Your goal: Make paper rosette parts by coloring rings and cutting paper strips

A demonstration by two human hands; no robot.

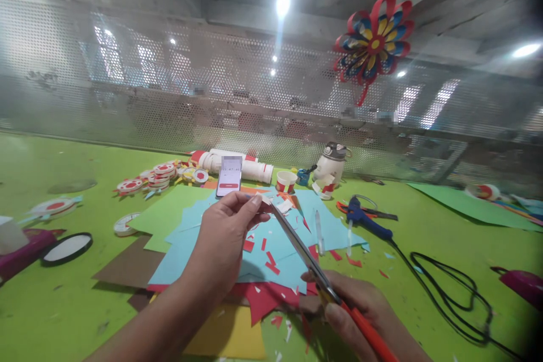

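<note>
My left hand [224, 235] is raised over the coloured paper sheets [190, 237], its thumb and fingers pinched on a small white paper piece [266, 199]. My right hand [360, 308] grips the orange handles of a pair of scissors [305, 251]. The long blades point up and left, with their tips meeting the paper piece at my left fingertips. Red and white paper scraps lie scattered on the light blue sheet below.
A phone [229, 176] leans against white tubes [237, 165] at the back. Red-and-white paper discs [156, 176], a small cup [285, 181], a glue gun [365, 218] with its black cord [449, 288], a white kettle-like jar [332, 165] and a hanging paper pinwheel [373, 42] surround the green table [63, 305].
</note>
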